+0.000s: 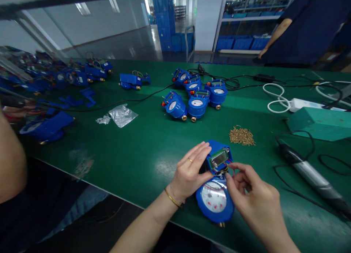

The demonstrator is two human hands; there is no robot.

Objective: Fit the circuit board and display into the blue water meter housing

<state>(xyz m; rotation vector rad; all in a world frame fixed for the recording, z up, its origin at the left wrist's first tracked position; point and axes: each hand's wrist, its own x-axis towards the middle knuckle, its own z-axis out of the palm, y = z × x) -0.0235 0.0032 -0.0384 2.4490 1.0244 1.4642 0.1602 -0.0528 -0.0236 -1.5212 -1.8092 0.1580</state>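
Note:
A blue water meter [201,205] lies in front of me at the table's near edge, its round white dial [214,197] facing up. Above the dial, its blue housing is open and shows a green circuit board with a small display [220,158]. Thin coloured wires [225,169] come out below the board. My left hand [189,169] grips the housing from the left, fingers over its top and thumb at its lower edge. At the right side, my right hand [253,189] pinches the wires between thumb and forefinger; the fingertips partly hide them.
Brass screws [242,136] lie in a pile beyond my right hand. An electric screwdriver [312,174] and a green box [320,123] are at right. Several water meters [197,105] stand ahead, a plastic bag [122,115] to their left. Co-workers are at left and far right [307,30].

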